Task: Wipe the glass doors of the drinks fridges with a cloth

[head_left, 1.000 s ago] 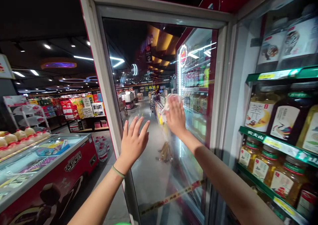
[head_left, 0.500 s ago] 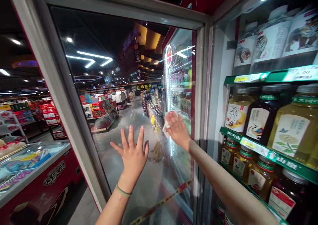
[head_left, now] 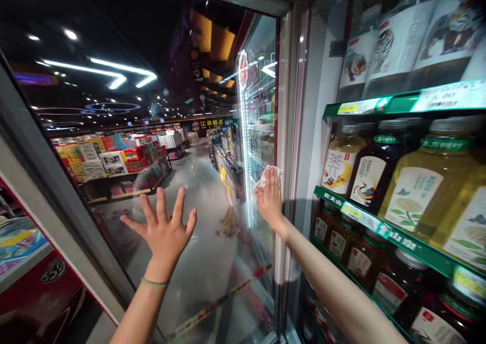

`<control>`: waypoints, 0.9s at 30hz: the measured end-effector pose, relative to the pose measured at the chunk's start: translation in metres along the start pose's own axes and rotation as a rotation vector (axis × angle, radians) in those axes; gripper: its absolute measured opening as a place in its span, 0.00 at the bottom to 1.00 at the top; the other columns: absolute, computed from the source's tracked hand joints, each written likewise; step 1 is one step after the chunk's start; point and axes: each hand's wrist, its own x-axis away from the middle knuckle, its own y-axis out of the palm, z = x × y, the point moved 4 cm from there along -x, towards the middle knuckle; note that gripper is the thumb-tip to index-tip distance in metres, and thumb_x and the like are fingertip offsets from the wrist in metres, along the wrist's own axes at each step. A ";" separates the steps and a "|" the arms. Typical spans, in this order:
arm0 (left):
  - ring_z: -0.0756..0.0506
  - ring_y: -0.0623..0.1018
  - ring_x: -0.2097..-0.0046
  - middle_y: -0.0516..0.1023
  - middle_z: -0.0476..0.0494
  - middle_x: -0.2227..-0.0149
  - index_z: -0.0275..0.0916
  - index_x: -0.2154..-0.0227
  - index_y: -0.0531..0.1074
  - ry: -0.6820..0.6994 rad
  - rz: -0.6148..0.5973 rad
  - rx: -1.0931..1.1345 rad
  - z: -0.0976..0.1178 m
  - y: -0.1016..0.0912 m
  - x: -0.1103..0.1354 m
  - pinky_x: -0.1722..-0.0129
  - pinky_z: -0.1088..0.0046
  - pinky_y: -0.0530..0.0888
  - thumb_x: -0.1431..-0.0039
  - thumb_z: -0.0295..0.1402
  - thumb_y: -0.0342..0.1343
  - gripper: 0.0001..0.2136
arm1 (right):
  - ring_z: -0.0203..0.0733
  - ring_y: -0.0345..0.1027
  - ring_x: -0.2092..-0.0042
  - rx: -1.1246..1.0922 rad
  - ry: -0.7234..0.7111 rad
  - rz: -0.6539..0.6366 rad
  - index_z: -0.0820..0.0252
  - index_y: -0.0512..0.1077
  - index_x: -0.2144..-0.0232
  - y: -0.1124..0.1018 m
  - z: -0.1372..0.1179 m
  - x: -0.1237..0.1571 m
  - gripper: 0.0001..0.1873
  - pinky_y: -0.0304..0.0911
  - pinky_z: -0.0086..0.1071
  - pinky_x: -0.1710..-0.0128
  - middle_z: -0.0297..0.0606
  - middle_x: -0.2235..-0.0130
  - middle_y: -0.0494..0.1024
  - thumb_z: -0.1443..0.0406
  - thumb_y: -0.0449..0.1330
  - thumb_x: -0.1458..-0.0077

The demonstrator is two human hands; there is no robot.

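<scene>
Our R hand [head_left: 270,198] holds a crumpled whitish cloth [head_left: 260,182] against the R side of the flat, clear glass door pane [head_left: 212,255], our L hand [head_left: 164,232] is apart, empty w/ fingers spread, & wiping's prob. part-done, tho we can't tell what's left.

The scene is dim, with a near-black ceiling [head_left: 125,9] far above the left fingers [head_left: 162,206]. Beyond them, white tubes [head_left: 85,68] blow out; an LED strip [head_left: 243,131] glares just left of the right fingers [head_left: 272,181]. Faint haze veils the glass [head_left: 212,253] between both. Right of the right fingers, a soft shadow darkens the cabinet wall [head_left: 301,220]; farther right, upper bottles [head_left: 402,42] blur and stretch toward the edge.
</scene>
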 end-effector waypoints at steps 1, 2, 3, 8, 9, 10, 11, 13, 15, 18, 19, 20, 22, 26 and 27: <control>0.23 0.40 0.25 0.43 0.36 0.24 0.54 0.28 0.53 -0.002 -0.006 0.000 -0.001 0.003 0.000 0.36 0.21 0.31 0.39 0.42 0.63 0.39 | 0.55 0.38 0.24 -0.002 -0.047 -0.035 0.62 0.29 0.25 0.003 -0.003 0.001 0.40 0.48 0.61 0.28 0.54 0.25 0.45 0.61 0.46 0.29; 0.24 0.39 0.25 0.43 0.36 0.24 0.54 0.28 0.53 -0.002 -0.015 0.002 -0.003 0.006 0.000 0.36 0.22 0.31 0.39 0.42 0.63 0.39 | 0.55 0.39 0.24 -0.010 -0.142 -0.083 0.60 0.31 0.25 0.006 -0.009 0.002 0.41 0.47 0.61 0.28 0.52 0.25 0.47 0.60 0.48 0.29; 0.24 0.39 0.25 0.42 0.36 0.24 0.54 0.28 0.52 -0.001 -0.024 0.004 -0.005 0.010 0.000 0.36 0.22 0.31 0.38 0.43 0.63 0.38 | 0.54 0.41 0.24 -0.020 -0.249 -0.130 0.57 0.33 0.24 0.009 -0.015 0.003 0.40 0.46 0.60 0.27 0.50 0.25 0.49 0.59 0.49 0.29; 0.23 0.39 0.25 0.43 0.34 0.24 0.54 0.28 0.52 -0.021 -0.045 0.027 -0.016 0.027 -0.001 0.36 0.22 0.32 0.38 0.44 0.62 0.38 | 0.56 0.38 0.24 0.011 -0.071 -0.095 0.66 0.41 0.25 0.012 0.003 0.014 0.36 0.46 0.57 0.27 0.54 0.25 0.49 0.60 0.46 0.28; 0.23 0.39 0.25 0.43 0.34 0.24 0.54 0.28 0.52 -0.031 -0.048 0.040 -0.018 0.031 -0.001 0.36 0.22 0.32 0.38 0.44 0.62 0.38 | 0.58 0.37 0.24 0.027 0.019 -0.077 0.69 0.41 0.25 0.013 0.009 0.022 0.36 0.47 0.58 0.27 0.56 0.25 0.47 0.60 0.45 0.28; 0.23 0.39 0.25 0.43 0.35 0.24 0.55 0.28 0.53 -0.040 -0.053 0.056 -0.020 0.034 -0.002 0.36 0.22 0.32 0.38 0.44 0.61 0.38 | 0.58 0.37 0.24 0.035 0.044 -0.078 0.70 0.41 0.26 0.015 0.011 0.031 0.36 0.48 0.60 0.28 0.57 0.25 0.46 0.61 0.45 0.29; 0.23 0.39 0.25 0.43 0.35 0.24 0.55 0.28 0.53 -0.046 -0.058 0.072 -0.021 0.037 -0.002 0.36 0.23 0.31 0.38 0.44 0.61 0.37 | 0.58 0.38 0.24 0.031 -0.011 -0.110 0.68 0.42 0.26 0.019 0.008 0.039 0.36 0.48 0.61 0.28 0.56 0.25 0.48 0.61 0.47 0.29; 0.24 0.39 0.25 0.44 0.35 0.24 0.55 0.29 0.54 -0.055 -0.064 0.087 -0.024 0.042 -0.003 0.35 0.24 0.31 0.38 0.44 0.61 0.37 | 0.55 0.42 0.25 -0.001 -0.229 -0.204 0.61 0.48 0.26 0.029 -0.001 0.049 0.35 0.47 0.60 0.27 0.51 0.26 0.54 0.60 0.51 0.30; 0.24 0.39 0.25 0.44 0.35 0.24 0.54 0.29 0.55 -0.056 -0.065 0.085 -0.026 0.045 -0.004 0.35 0.24 0.31 0.38 0.45 0.61 0.36 | 0.52 0.42 0.25 -0.030 -0.331 -0.245 0.56 0.51 0.27 0.034 -0.002 0.051 0.35 0.45 0.59 0.26 0.47 0.27 0.56 0.59 0.53 0.31; 0.24 0.39 0.24 0.45 0.34 0.24 0.52 0.30 0.57 -0.071 -0.069 0.096 -0.028 0.050 -0.005 0.35 0.25 0.31 0.38 0.45 0.60 0.35 | 0.54 0.37 0.24 -0.022 -0.083 -0.118 0.61 0.44 0.25 0.033 0.014 0.052 0.37 0.45 0.62 0.27 0.51 0.25 0.49 0.60 0.50 0.31; 0.24 0.39 0.24 0.46 0.34 0.24 0.52 0.30 0.58 -0.080 -0.071 0.104 -0.029 0.051 -0.005 0.35 0.25 0.31 0.38 0.46 0.60 0.35 | 0.55 0.35 0.24 -0.015 0.011 -0.065 0.63 0.41 0.25 0.033 0.017 0.057 0.38 0.45 0.63 0.28 0.53 0.25 0.46 0.61 0.49 0.31; 0.24 0.39 0.24 0.46 0.34 0.24 0.52 0.30 0.59 -0.088 -0.070 0.110 -0.029 0.052 -0.005 0.35 0.25 0.31 0.38 0.46 0.60 0.34 | 0.56 0.35 0.24 -0.012 0.057 -0.032 0.64 0.39 0.25 0.033 0.016 0.064 0.39 0.46 0.64 0.28 0.54 0.24 0.45 0.61 0.49 0.31; 0.24 0.40 0.24 0.48 0.35 0.25 0.52 0.30 0.60 -0.095 -0.064 0.108 -0.029 0.054 -0.005 0.34 0.25 0.31 0.38 0.46 0.60 0.34 | 0.57 0.39 0.24 -0.034 -0.034 -0.060 0.60 0.40 0.25 0.039 0.000 0.078 0.39 0.46 0.65 0.29 0.51 0.25 0.48 0.62 0.51 0.31; 0.25 0.41 0.24 0.49 0.34 0.25 0.52 0.30 0.59 -0.059 -0.049 0.061 -0.030 0.054 -0.004 0.34 0.26 0.34 0.38 0.46 0.60 0.34 | 0.51 0.45 0.25 -0.113 -0.320 -0.230 0.49 0.51 0.27 0.052 -0.040 0.065 0.34 0.45 0.58 0.26 0.39 0.27 0.58 0.59 0.53 0.32; 0.25 0.41 0.24 0.48 0.33 0.25 0.52 0.30 0.58 -0.045 -0.046 0.050 -0.030 0.054 -0.004 0.34 0.26 0.35 0.37 0.45 0.60 0.34 | 0.50 0.44 0.25 -0.106 -0.285 -0.201 0.50 0.51 0.27 0.050 -0.041 0.054 0.34 0.44 0.58 0.26 0.40 0.27 0.57 0.59 0.52 0.31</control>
